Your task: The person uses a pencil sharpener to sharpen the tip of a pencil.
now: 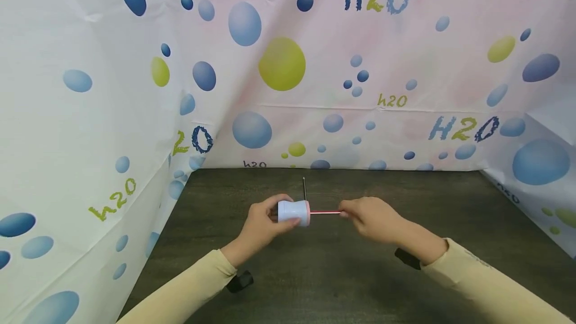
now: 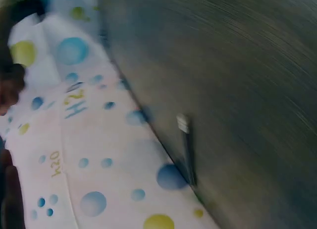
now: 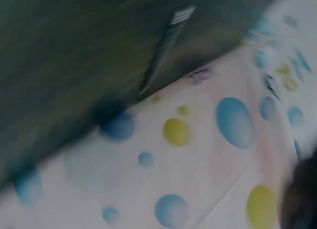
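Note:
My left hand [image 1: 261, 223] holds a light blue pencil sharpener [image 1: 292, 212] with a pink rim above the dark table. The thumb lies along its near side and the fingers go round behind it. From the right, a thin red pencil [image 1: 325, 212] with a pale stripe meets the sharpener's pink end; its tip is out of sight. My right hand [image 1: 375, 220] pinches the other end of this pencil between thumb and fingers. Beyond the sharpener lies a dark pencil [image 2: 187, 152] with a pale end. Both wrist views catch only dim parts of the hands at their edges.
A dark wood-grained table [image 1: 315, 284] spreads beneath both hands. White sheets [image 1: 288, 19] printed with blue and green dots and H2O lettering enclose it at the back and both sides. Dark wrist-worn devices [image 1: 240, 281] show beneath both forearms.

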Demonstrator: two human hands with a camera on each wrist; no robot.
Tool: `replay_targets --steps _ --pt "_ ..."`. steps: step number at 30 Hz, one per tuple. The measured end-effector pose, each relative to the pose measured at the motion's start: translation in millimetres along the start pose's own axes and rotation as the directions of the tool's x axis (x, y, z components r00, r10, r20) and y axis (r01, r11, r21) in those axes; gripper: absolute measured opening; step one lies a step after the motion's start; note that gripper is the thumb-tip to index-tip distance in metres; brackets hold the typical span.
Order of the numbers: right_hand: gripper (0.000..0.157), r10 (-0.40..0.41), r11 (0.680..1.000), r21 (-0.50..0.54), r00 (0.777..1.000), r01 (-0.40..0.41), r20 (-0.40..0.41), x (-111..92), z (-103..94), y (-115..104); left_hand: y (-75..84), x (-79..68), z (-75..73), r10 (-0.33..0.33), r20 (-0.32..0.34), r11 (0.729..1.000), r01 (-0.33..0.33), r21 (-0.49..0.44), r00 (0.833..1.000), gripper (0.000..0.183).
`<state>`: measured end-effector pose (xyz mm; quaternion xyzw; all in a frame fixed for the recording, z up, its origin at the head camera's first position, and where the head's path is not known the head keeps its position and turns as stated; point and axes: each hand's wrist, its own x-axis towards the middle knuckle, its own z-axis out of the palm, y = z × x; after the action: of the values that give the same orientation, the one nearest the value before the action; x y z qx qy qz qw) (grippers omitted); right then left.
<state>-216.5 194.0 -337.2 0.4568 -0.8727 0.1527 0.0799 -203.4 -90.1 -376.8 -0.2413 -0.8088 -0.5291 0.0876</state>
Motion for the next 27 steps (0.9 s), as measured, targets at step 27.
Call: replay_targets --steps 27 --pt "0.015 -0.099 0.979 -0.197 0.967 0.053 -0.234 -11.5 12.7 -2.2 11.0 6.2 -5.4 -0.248 0.105 0.947 0.263 -0.183 0.963 0.039"
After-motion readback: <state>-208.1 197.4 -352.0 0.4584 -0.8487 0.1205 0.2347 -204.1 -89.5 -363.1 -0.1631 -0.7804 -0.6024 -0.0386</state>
